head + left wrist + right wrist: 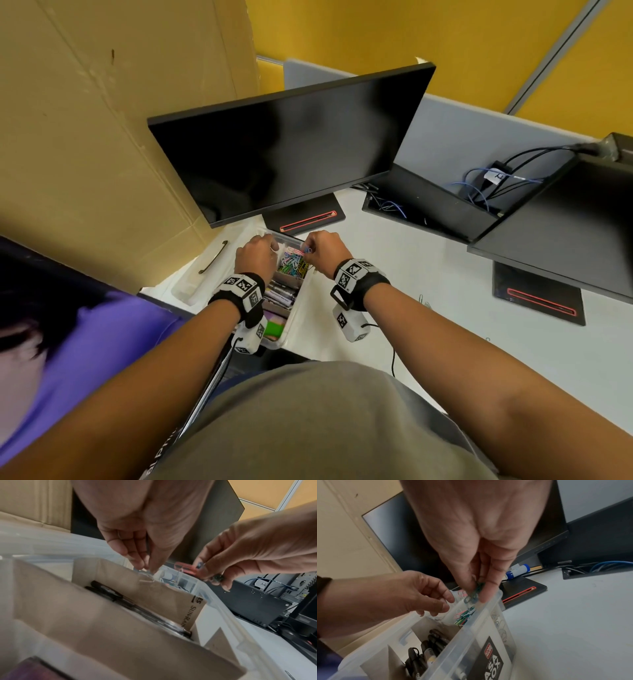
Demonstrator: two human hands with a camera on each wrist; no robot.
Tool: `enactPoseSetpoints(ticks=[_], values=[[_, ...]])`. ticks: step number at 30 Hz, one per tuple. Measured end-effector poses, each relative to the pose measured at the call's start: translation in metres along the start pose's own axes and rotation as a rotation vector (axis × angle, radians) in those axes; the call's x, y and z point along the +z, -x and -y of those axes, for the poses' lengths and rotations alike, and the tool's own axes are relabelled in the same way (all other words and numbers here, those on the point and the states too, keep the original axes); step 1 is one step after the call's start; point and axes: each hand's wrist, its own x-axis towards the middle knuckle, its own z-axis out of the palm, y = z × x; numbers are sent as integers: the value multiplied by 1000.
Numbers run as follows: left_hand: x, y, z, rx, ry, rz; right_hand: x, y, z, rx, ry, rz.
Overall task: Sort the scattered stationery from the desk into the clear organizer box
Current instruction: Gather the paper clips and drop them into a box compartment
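Observation:
The clear organizer box (306, 291) stands on the white desk at its near edge, split by cardboard dividers (154, 595). Its far compartment holds a heap of coloured paper clips (291, 266), and black markers (435, 642) fill the middle one. My right hand (476, 595) hangs over the far compartment's right rim and pinches a few green and blue paper clips (473, 593) between thumb and fingers. My left hand (257, 251) hovers over the box's left side with its fingers (443, 601) loosely curled, and I see nothing in them.
A black monitor (291, 144) and its stand base (305, 216) rise just behind the box. The box lid (202, 274) lies to the left beside a tall cardboard carton (102, 137). Loose paper clips (423, 301) lie on the desk to the right. A second monitor (565, 222) stands far right.

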Motion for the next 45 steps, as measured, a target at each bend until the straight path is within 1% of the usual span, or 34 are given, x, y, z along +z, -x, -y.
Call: enactPoseSetpoints(ticks=[3,5,9,13,18,23,26,29,33,37,42,45], values=[[0,2,4,15,0,-1,11,-8,8,23,120,50],[0,4,7,33,-7,-4,17,-12,13,29,160,63],[0,5,7,51,-31,-12,22,-17,19,27,168,27],[1,4,8,61,-31,-14,27,-15,16,-20,137,-6],[7,3,5,60,-18,20,27,-8,7,-64,82,-30],[8,2,-1,68,-3,11,16,-3,-3,-50,-86,-123],[8,0,-12,87,14,-20,7,0,-14,-33,-141,-196],[8,-1,-30,110,21,-20,-2,6,-31,-12,-156,-249],[15,-2,-61,174,74,43,-10,17,-60,52,-107,-251],[24,5,-95,268,101,126,-14,35,-96,143,-44,-223],[46,17,-130,371,60,253,-23,65,-146,274,9,-188],[66,25,-147,406,17,342,-28,82,-176,350,31,-178]])
